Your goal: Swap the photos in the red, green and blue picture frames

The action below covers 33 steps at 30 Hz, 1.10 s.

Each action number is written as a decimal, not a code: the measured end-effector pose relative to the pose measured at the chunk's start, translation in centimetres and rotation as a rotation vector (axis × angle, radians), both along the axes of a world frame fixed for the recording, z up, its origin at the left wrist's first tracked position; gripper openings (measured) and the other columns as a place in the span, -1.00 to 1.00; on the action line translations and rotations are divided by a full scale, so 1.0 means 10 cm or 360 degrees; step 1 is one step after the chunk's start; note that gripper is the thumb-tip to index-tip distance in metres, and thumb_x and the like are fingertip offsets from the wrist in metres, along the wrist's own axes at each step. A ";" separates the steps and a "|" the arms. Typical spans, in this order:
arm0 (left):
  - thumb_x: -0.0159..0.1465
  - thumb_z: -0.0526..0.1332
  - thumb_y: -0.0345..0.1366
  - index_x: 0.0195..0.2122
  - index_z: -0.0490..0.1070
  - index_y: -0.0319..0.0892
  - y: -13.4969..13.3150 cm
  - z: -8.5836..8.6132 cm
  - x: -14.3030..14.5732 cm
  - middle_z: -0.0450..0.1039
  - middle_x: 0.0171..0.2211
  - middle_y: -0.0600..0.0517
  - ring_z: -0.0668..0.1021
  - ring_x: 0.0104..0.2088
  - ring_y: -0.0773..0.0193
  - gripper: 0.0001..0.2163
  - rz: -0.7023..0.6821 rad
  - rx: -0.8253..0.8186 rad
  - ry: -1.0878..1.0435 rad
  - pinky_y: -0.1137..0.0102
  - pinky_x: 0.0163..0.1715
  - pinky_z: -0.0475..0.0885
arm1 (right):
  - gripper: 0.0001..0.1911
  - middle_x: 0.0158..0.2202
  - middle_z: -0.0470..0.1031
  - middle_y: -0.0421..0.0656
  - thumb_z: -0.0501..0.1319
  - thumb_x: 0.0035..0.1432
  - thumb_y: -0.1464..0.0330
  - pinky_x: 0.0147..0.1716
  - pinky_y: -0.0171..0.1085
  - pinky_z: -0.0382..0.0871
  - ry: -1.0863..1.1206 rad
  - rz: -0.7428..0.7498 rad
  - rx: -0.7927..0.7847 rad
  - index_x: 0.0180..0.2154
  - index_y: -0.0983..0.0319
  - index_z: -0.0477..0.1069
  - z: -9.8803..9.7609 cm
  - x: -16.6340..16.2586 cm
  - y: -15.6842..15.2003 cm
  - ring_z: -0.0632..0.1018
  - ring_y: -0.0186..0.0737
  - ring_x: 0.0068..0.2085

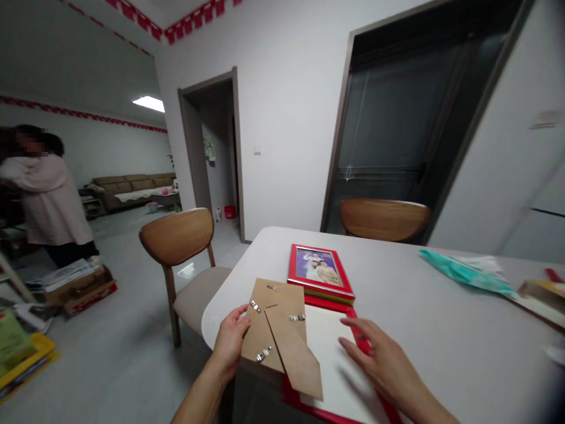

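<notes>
My left hand point(233, 338) grips the left edge of a brown frame backing board point(256, 333). Several metal turn clips sit near its edges, and an easel leg point(293, 353) is attached to its face. The board is tilted over the left part of a red picture frame point(289, 391), which lies with a white sheet point(329, 347) inside. Over the frame's right side hovers my right hand point(375, 353), fingers apart and holding nothing. Just beyond is a stack of frames, topped by a red framed photo point(320, 268).
A teal and white plastic packet point(468, 271) lies on the white table point(388, 282) at the right, near a cardboard box point(542, 297). Wooden chairs stand at the left point(179, 235) and far side point(384, 218). A person point(53, 194) stands at far left.
</notes>
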State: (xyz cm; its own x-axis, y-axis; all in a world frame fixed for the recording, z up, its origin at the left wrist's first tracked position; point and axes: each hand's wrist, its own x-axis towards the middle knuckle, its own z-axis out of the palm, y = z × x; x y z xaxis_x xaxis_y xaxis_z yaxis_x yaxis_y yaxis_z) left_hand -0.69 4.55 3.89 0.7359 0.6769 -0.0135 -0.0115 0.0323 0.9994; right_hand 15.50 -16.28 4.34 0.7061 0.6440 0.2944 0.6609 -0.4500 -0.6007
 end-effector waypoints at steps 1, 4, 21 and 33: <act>0.03 0.07 -0.23 -0.12 0.22 -0.31 0.07 -0.01 -0.05 0.49 -0.41 -0.03 0.53 -0.45 0.27 -0.61 0.0038 0.0008 0.0019 0.42 -0.45 0.40 | -0.60 -0.18 0.38 -0.03 0.06 -0.10 0.15 -0.19 -0.17 0.27 -0.0014 -0.0059 -0.0064 -0.21 0.22 0.33 -0.11 0.10 -0.07 0.41 -0.10 -0.19; 0.03 0.07 -0.29 -0.16 0.27 -0.30 0.26 -0.07 -0.16 0.49 -0.47 0.00 0.53 -0.47 0.29 -0.67 0.0157 0.0084 0.0121 0.45 -0.48 0.39 | -0.47 -0.16 0.36 0.05 0.05 -0.11 0.10 -0.13 -0.13 0.22 -0.0021 -0.0211 -0.0289 -0.13 0.28 0.28 -0.40 0.33 -0.22 0.40 -0.03 -0.16; -0.01 0.14 -0.38 -0.07 0.26 -0.18 -0.59 -0.10 0.17 0.29 -0.03 -0.05 0.29 0.00 0.16 -0.58 -0.0029 0.1087 0.0194 0.26 0.02 0.16 | -0.55 -0.63 0.37 -0.23 0.12 -0.16 0.30 -0.60 -0.37 0.26 0.1602 -0.0070 0.0522 -0.15 0.31 0.28 -0.05 0.02 -0.21 0.41 -0.35 -0.60; 0.02 0.19 -0.16 0.09 0.06 -0.20 -1.04 0.06 0.33 0.02 0.13 -0.13 0.09 0.12 0.06 -0.39 -0.0672 0.1279 0.0317 0.09 0.09 -0.01 | -0.80 -0.39 0.50 -0.13 0.15 -0.13 0.35 -0.36 -0.27 0.36 0.1931 0.0052 0.0911 -0.37 0.26 0.30 0.00 -0.15 -0.09 0.51 -0.23 -0.39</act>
